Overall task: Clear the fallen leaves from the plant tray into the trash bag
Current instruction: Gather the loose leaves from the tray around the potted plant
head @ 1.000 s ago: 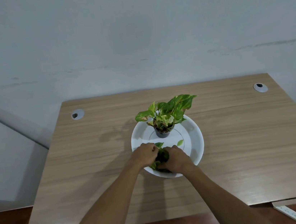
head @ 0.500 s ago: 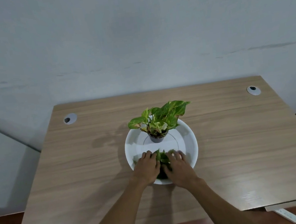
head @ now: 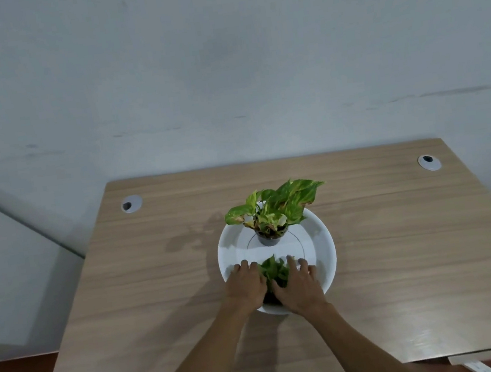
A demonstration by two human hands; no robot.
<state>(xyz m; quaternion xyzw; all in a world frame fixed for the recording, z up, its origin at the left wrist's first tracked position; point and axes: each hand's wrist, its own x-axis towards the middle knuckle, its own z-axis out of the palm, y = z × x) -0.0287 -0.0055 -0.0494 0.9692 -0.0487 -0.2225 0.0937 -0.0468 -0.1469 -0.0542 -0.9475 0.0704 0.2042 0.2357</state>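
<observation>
A round white plant tray (head: 320, 241) sits in the middle of a wooden desk, with a small potted plant (head: 272, 210) standing at its far side. A heap of loose green leaves (head: 274, 271) lies in the near part of the tray. My left hand (head: 246, 285) and my right hand (head: 298, 285) rest palm down on either side of the heap, fingers spread, pressing it between them. A dark patch under the near end of the heap is partly hidden by my hands. No trash bag is in view.
The wooden desk (head: 405, 274) stands against a pale wall. Cable grommets sit at its far left corner (head: 131, 204) and far right corner (head: 429, 162). A white power strip (head: 477, 369) lies on the floor at the lower right.
My hands went from fists bunched over the leaves at the tray's near rim to flat, spread fingers around the heap. The small leaf lying apart is now gathered in. The camera shifted slightly.
</observation>
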